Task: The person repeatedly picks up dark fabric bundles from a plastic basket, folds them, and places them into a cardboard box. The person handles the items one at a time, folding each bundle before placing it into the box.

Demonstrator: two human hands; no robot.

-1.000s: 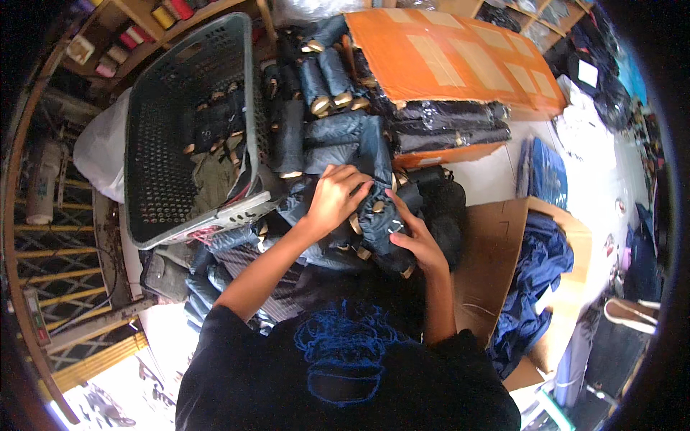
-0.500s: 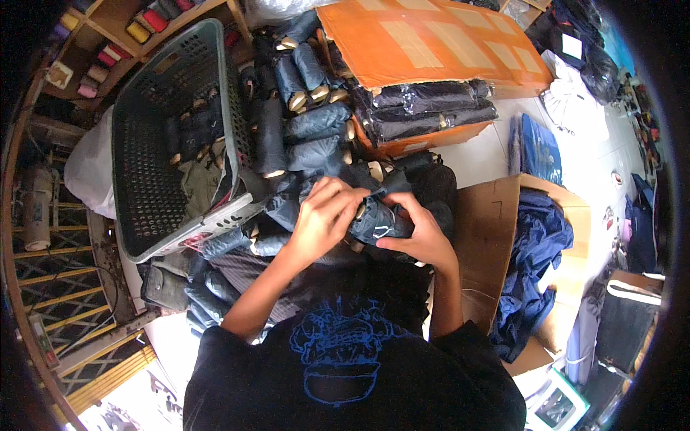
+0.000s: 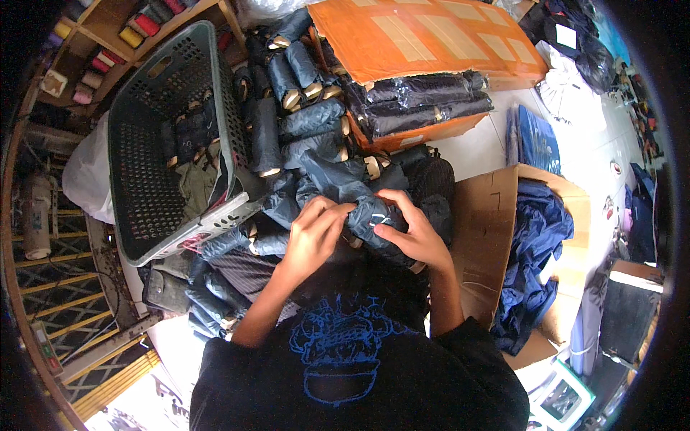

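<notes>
Over my lap, both hands work on a slate-blue nylon-like bundle (image 3: 375, 221) with a thin white cord on it. My left hand (image 3: 315, 231) is closed, thumb and fingertips pinching fabric at the bundle's left edge. My right hand (image 3: 411, 228) wraps the bundle from the right, thumb lying across its front near the cord. Just beyond my hands, loose slate-blue fabric (image 3: 330, 172) lies rumpled. Behind it lie several rolled bundles (image 3: 266, 140) of the same cloth with pale ends. What is inside the held bundle is hidden.
A dark green perforated basket (image 3: 162, 86) with cloth items stands at left. Ahead, an orange carton (image 3: 431, 43) holds plastic-wrapped black packs (image 3: 424, 97). At right, an open brown box (image 3: 481, 244) contains navy fabric (image 3: 535, 244). Thread spools (image 3: 147, 23) fill a shelf, upper left.
Both hands have come slightly lower. The pale end that showed between them is now covered, and loose slate-blue fabric now spreads out beyond my hands.
</notes>
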